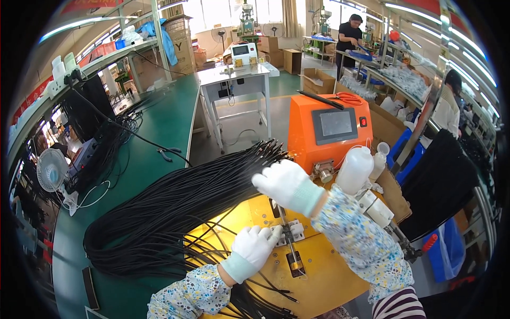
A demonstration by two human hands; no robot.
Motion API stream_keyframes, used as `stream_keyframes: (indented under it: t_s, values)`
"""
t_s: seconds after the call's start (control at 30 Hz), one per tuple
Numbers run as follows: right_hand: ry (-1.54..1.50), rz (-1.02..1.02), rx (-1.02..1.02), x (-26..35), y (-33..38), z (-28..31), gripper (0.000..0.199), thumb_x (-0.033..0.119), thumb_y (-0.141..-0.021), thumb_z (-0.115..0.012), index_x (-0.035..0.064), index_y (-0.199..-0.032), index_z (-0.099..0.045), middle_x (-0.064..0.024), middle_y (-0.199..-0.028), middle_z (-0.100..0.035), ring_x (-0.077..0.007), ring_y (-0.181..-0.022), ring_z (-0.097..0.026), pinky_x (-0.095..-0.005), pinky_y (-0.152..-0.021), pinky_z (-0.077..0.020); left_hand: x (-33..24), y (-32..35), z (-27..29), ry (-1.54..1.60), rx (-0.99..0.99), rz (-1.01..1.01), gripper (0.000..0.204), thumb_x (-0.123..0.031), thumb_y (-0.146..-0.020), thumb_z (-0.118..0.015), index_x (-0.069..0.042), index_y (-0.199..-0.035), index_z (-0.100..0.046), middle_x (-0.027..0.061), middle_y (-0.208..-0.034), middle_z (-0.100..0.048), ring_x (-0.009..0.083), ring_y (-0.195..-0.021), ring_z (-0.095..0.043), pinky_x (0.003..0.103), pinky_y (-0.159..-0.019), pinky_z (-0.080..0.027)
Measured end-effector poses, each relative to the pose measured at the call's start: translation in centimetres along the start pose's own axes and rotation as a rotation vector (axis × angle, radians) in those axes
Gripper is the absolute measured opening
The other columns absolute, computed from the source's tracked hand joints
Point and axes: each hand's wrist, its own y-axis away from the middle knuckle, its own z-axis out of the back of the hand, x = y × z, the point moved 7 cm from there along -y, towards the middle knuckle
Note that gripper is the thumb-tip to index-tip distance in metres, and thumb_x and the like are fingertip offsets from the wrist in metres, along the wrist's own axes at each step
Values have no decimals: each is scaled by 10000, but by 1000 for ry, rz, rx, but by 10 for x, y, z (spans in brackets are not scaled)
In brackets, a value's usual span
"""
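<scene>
Seen from the head camera, the left hand (254,245) is curled shut on a black cable (234,223) at the yellow plate (329,276) (beside its metal clamp (289,234)). Its length runs left toward the cable bundle (175,207). The right hand (287,183), loosely closed, hovers above; no grip can be told.
</scene>
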Motion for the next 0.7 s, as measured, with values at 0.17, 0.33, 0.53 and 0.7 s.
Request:
stream_keyframes:
  t_s: [0.17,0.33,0.53,0.7]
  values:
    - [-93,16,-230,11,59,25,105,148,-802,-615,129,-904,-596,-2,-724,-539,-183,-695,-566,-310,-631,-433,2,-5,-2,28,-40,22,374,-144,-810,-582,-88,-1178,-610,11,-783,-587,186,-706,-569,324,-656,-457]
    - [-129,-108,-258,11,77,21,92,137,-766,-603,130,-851,-567,-12,-723,-503,-190,-709,-562,-329,-618,-427,11,-6,2,56,-61,155,316,-140,-792,-597,-68,-1098,-635,29,-822,-585,206,-753,-578,340,-685,-470]
    - [-176,-207,-259,3,77,19,156,185,-764,-685,122,-894,-626,-20,-720,-537,-212,-685,-555,-340,-624,-431,16,-7,3,96,-168,141,217,-150,-768,-615,-68,-968,-635,48,-845,-577,227,-830,-574,345,-738,-471]
    - [-440,-297,-224,-3,84,19,136,179,-778,-702,96,-873,-652,-57,-765,-604,-252,-714,-599,-357,-649,-466,-3,-12,35,181,16,-36,242,-150,-722,-670,-86,-951,-624,57,-916,-605,254,-943,-567,357,-848,-449]
